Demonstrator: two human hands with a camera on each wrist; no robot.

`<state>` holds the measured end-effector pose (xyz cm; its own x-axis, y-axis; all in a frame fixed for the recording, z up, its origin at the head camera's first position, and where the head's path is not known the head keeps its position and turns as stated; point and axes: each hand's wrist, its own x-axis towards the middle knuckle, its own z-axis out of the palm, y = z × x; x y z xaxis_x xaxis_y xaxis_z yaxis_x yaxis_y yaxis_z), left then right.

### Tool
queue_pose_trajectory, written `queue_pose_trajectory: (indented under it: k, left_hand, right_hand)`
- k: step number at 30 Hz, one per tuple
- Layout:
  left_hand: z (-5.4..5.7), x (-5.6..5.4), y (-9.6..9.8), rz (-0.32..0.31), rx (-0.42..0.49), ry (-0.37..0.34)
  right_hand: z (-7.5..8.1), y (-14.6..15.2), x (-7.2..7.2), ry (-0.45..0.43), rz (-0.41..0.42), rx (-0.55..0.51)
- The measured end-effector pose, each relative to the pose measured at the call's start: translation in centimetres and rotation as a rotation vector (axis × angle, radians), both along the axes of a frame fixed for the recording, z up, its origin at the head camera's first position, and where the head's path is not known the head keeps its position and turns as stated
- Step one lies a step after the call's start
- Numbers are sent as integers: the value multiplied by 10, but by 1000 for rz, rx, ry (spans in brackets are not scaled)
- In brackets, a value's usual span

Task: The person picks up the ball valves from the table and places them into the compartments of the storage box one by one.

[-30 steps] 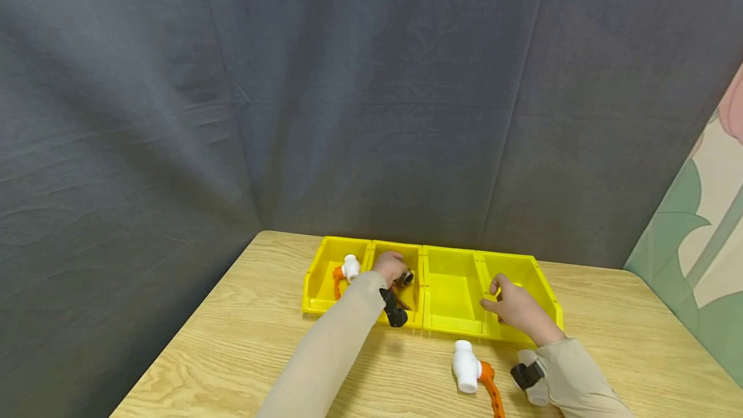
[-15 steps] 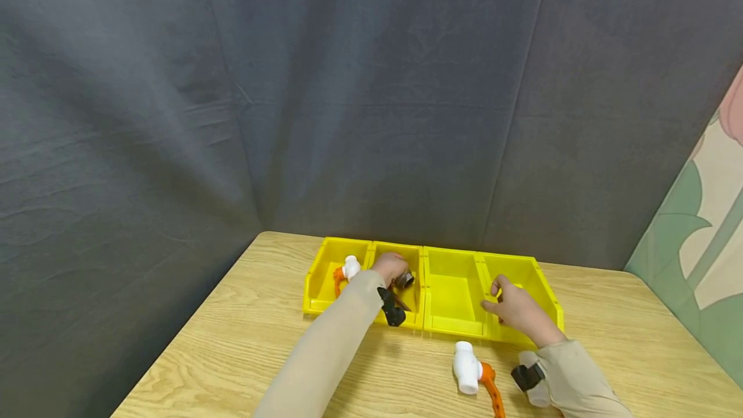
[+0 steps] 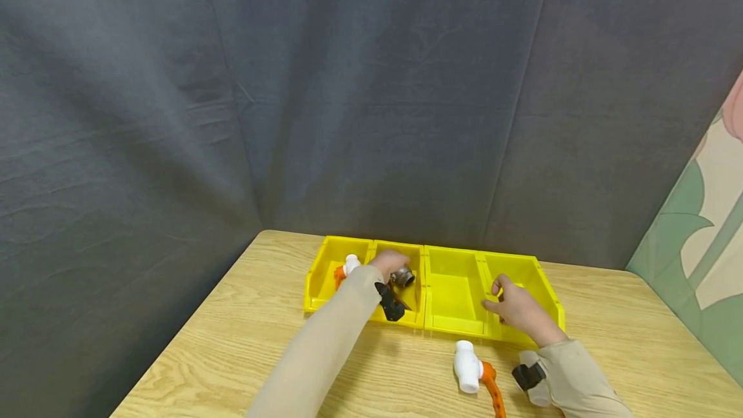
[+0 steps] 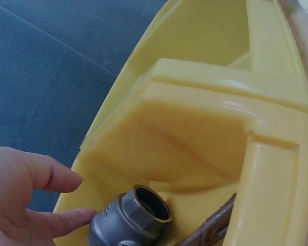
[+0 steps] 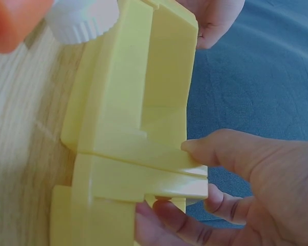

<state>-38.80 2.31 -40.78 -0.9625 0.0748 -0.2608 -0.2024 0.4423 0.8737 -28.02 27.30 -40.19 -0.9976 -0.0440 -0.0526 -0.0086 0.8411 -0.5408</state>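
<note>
A grey metal valve (image 3: 402,277) with a threaded socket lies in the second yellow bin (image 4: 277,189) from the left. Beside it is a brown handle (image 4: 210,225). My left hand (image 3: 387,263) is over that bin; in the left wrist view its fingers (image 4: 66,220) are extended, one tip right at the valve body and another apart from it. My right hand (image 3: 516,305) pinches the adjoining walls (image 5: 143,171) between the third and fourth bins, thumb on one side and fingers curled on the other. Some of those fingers are hidden behind the wall.
A white valve (image 3: 351,264) with an orange handle sits in the leftmost bin. Another white valve (image 3: 467,368) with an orange handle lies on the wooden table (image 3: 232,340) before the bins. A white fitting (image 3: 538,393) is partly covered by the right sleeve. Grey cloth (image 3: 371,115) hangs behind.
My left hand has drawn slightly left from the metal valve, and more of the valve now shows. The right hand keeps its hold on the bin walls.
</note>
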Motion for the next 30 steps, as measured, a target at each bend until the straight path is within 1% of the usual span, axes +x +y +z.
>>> queue_pose_trajectory:
  k: [6,15,21,23,25,28,30]
  left_hand:
    - [4,0,-1,-2,-18,4]
    - [9,0,-3,0,-12,-22]
    - [16,1,-4,-11,-17,-42]
    - [19,4,-5,-19,-5,-50]
    - [25,8,-7,-28,29,-66]
    - [36,17,-11,-55,96,-91]
    - [45,22,-16,-88,92,-89]
  right_hand:
    - [2,0,1,-3,0,0]
    - [3,-1,1,-12,1,5]
    - [3,-1,1,-11,3,6]
    - [3,-1,1,-11,2,6]
    - [3,-1,1,-11,1,5]
    - [3,-1,1,-7,4,4]
    - [3,-1,2,-4,6,5]
